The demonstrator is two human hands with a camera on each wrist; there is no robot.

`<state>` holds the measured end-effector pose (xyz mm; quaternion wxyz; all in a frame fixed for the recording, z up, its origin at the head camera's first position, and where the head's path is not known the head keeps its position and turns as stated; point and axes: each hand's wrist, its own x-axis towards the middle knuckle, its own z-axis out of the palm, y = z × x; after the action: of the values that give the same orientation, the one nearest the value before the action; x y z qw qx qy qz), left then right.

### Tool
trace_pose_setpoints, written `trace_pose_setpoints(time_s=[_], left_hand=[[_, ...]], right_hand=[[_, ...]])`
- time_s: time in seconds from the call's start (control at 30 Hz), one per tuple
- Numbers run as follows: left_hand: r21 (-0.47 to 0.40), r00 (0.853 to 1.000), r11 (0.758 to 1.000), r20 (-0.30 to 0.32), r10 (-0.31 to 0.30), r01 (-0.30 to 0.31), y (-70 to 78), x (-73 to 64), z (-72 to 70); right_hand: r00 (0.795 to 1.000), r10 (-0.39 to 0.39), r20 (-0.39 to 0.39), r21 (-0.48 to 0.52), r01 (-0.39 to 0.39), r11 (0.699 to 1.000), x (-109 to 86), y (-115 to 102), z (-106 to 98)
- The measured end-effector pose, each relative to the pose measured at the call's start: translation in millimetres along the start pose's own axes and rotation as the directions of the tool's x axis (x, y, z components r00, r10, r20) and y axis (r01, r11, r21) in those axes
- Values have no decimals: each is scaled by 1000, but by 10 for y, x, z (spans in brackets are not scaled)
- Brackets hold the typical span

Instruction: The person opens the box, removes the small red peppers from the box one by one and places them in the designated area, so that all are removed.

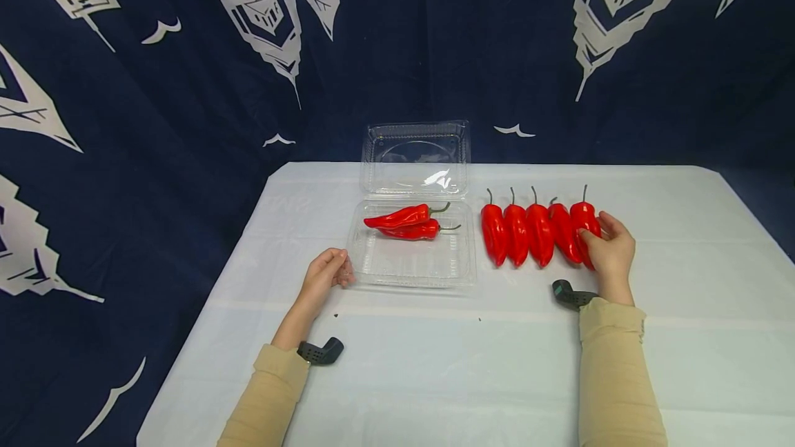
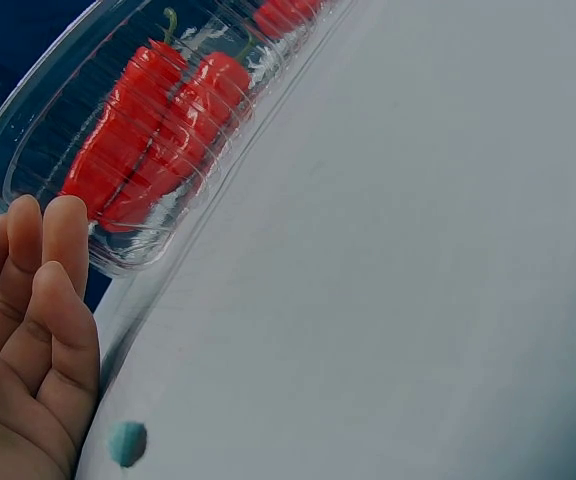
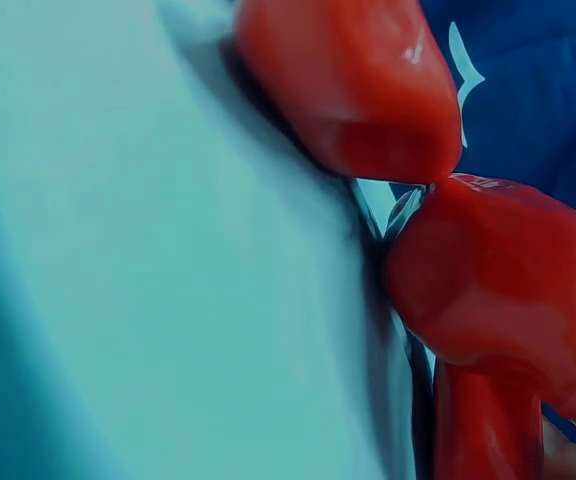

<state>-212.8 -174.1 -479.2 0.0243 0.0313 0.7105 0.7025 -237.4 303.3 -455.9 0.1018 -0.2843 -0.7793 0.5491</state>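
Observation:
My right hand [image 1: 611, 254] is at the right end of a row of several red peppers, its thumb and fingers around the rightmost red pepper [image 1: 584, 216]. Seen from the right wrist, red peppers [image 3: 498, 280] fill the close view, and only a bit of the fingers [image 3: 568, 458] shows at the bottom right. Beside the near left corner of a clear plastic container [image 1: 410, 264] is my left hand [image 1: 326, 271], fingers relaxed and holding nothing. Two red peppers [image 1: 397, 218] lie inside the container, stems pointing right. The left wrist view shows the left fingertips [image 2: 65, 225] right by the container's wall.
The container's hinged lid [image 1: 416, 157] stands raised at the back. A white cloth covers the table [image 1: 447, 371], with small dark specks near the left forearm. Behind it hangs a dark blue curtain [image 1: 385, 67] with white building prints.

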Motion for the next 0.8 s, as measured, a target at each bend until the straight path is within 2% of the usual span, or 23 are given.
trace_pose_setpoints(time_s=[0.33, 0.8], left_hand=[[23, 999, 998, -3, 55, -55, -25, -13, 10], [16, 999, 999, -7, 37, -37, -8, -12, 15]], right_hand=[[1000, -25, 2, 31, 24, 999, 30, 10, -7], [999, -2, -45, 94, 6, 996, 3, -74, -63]])
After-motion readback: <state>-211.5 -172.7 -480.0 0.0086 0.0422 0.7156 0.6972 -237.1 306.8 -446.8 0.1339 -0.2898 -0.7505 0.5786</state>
